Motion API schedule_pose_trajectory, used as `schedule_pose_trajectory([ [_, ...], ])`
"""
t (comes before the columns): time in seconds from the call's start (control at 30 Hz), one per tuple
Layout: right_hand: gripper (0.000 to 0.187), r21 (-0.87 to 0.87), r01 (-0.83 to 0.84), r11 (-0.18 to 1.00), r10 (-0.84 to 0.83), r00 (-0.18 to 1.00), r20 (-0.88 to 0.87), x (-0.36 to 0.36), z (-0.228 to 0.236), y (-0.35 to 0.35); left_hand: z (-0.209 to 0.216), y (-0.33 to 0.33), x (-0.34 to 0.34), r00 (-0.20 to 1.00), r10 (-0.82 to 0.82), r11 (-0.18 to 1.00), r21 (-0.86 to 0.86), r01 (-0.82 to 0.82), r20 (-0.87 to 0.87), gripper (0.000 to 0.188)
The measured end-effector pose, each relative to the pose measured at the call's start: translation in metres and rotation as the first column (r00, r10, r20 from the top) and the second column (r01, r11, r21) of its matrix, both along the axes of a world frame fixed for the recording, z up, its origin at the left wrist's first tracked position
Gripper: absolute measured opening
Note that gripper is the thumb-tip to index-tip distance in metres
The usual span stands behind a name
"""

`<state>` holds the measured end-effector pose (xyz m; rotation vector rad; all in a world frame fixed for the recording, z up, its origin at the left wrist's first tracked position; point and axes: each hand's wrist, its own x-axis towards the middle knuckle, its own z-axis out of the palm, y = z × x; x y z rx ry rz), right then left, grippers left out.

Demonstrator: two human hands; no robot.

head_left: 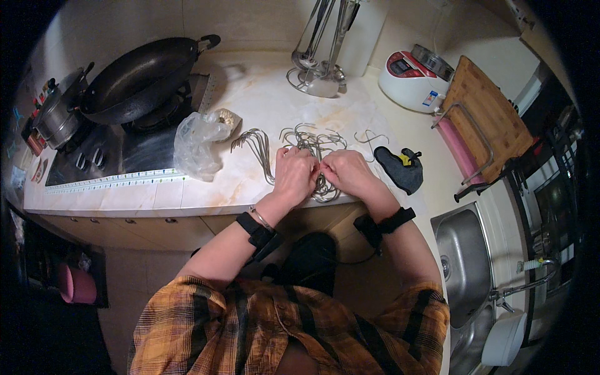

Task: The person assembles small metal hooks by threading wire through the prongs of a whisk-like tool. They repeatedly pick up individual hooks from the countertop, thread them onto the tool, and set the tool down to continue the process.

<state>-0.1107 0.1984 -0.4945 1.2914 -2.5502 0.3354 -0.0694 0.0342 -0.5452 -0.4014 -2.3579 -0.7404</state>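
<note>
A tangled pile of thin S-shaped metal hooks (310, 135) lies on the counter in front of me, close to its front edge. My left hand (297, 174) is closed in a pinch at the left of this pile. Against it, fingertips nearly meeting, my right hand (351, 172) is closed too. Both hands seem to grip metal hooks, though the fingers hide most of what lies between them. To the left, a neat bundle of similar hooks (258, 150) lies side by side. A couple of loose hooks (371, 136) rest to the right of the pile.
A dark cloth item (400, 169) lies right of the hooks; a clear plastic bag (201, 145) lies left. Beyond stand a wok (140, 81) on the stove, a utensil stand (322, 86), a rice cooker (409, 81) and a cutting board (484, 119). A sink (462, 262) is at right.
</note>
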Motion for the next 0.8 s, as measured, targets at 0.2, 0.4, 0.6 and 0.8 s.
schedule_pose_trajectory([
  [0.2, 0.012, 0.015, -0.015, 1.0, 0.013, 0.996, 0.093, -0.008, -0.001, 0.002, 0.003, -0.002, 0.001, 0.998, -0.069, 0.997, 0.043, 0.069, 0.005, 0.005],
  [0.4, 0.012, -0.031, 0.011, 0.999, -0.006, 0.988, 0.157, -0.012, -0.006, 0.002, 0.007, -0.003, 0.003, 0.995, -0.098, 0.995, 0.019, 0.098, -0.032, 0.005],
  [0.6, 0.012, -0.074, 0.162, 0.984, -0.146, 0.971, 0.191, -0.003, -0.01, -0.006, 0.007, -0.004, 0.001, 0.992, -0.121, 0.993, -0.015, 0.121, 0.021, 0.008],
  [0.8, 0.012, -0.129, 0.166, 0.978, -0.135, 0.965, 0.226, -0.001, -0.009, -0.006, 0.006, -0.005, 0.0, 0.995, -0.085, 0.996, -0.03, 0.086, 0.046, 0.01],
])
